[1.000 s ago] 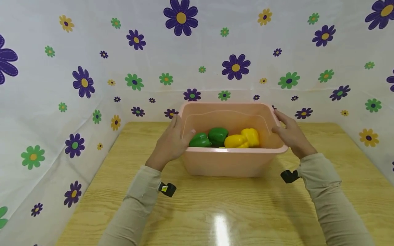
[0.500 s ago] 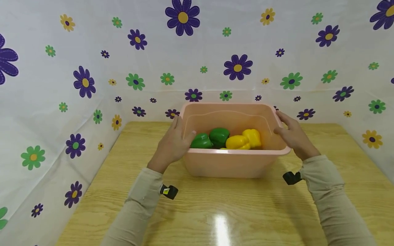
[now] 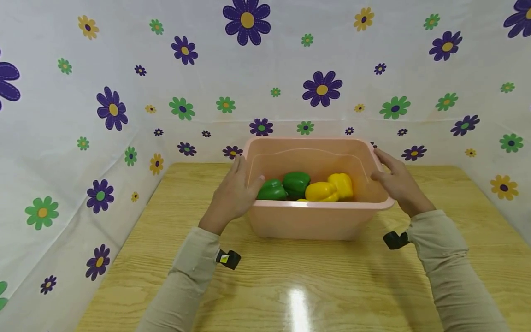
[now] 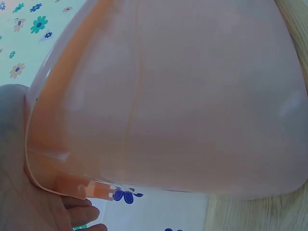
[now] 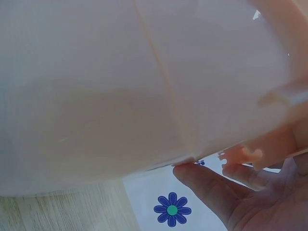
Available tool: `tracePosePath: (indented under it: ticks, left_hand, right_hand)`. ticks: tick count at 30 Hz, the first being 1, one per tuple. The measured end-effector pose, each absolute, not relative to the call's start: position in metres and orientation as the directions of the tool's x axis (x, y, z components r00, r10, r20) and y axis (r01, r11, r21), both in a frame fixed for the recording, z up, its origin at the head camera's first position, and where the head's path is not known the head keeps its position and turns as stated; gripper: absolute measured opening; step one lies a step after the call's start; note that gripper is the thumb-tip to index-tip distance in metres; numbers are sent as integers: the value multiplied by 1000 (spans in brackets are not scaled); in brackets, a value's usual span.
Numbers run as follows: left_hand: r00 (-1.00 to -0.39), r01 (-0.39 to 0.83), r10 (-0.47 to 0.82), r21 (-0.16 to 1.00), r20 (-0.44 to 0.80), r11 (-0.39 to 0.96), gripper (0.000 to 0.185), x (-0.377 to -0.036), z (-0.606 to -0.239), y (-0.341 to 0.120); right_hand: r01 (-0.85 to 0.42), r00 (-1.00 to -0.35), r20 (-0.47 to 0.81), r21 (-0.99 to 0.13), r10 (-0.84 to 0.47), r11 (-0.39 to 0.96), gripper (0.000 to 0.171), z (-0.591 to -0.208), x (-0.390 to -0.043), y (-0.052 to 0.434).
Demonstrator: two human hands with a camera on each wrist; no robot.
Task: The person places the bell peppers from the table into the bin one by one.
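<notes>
A pink plastic bin [image 3: 307,223] stands towards the back of the wooden table. Inside it lie two green bell peppers [image 3: 296,184] at the left and yellow bell peppers [image 3: 321,192] at the right; the front wall partly hides them. My left hand [image 3: 232,193] grips the bin's left rim, thumb over the inside edge. On the opposite side, my right hand [image 3: 401,185] holds the right rim in the same way. The left wrist view shows fingers [image 4: 79,215] under the rim; in the right wrist view, a fingertip [image 5: 185,172] touches the outer wall.
The light wooden table [image 3: 265,281] extends in front of the bin and to both sides. A white flower-printed cloth [image 3: 199,87] hangs behind the table and along its left and right sides. Small black devices [image 3: 228,259] are strapped to both wrists.
The head view has shifted slightly, so everything sits a little differently in the picture. Both hands keep the same hold on the bin, and the peppers lie as before.
</notes>
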State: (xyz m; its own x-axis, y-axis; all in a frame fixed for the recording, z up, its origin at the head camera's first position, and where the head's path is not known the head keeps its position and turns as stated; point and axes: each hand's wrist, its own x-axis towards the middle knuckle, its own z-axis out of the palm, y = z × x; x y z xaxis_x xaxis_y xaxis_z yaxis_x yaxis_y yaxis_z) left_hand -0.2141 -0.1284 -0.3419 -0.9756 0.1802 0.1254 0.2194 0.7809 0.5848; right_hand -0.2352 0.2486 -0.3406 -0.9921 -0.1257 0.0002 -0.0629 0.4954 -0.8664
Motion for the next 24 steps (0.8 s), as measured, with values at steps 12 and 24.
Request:
tracePosePath:
  ticks: [12, 24]
  left_hand:
    - [-974, 225, 184, 586, 129, 779, 84, -212, -343, -126]
    - [-975, 222, 193, 579, 112, 785, 86, -216, -343, -126]
  right_hand:
    - [-31, -993, -29, -877, -117, 479, 73, -340, -235, 252]
    - [-20, -994, -32, -881, -102, 472, 74, -339, -231, 250]
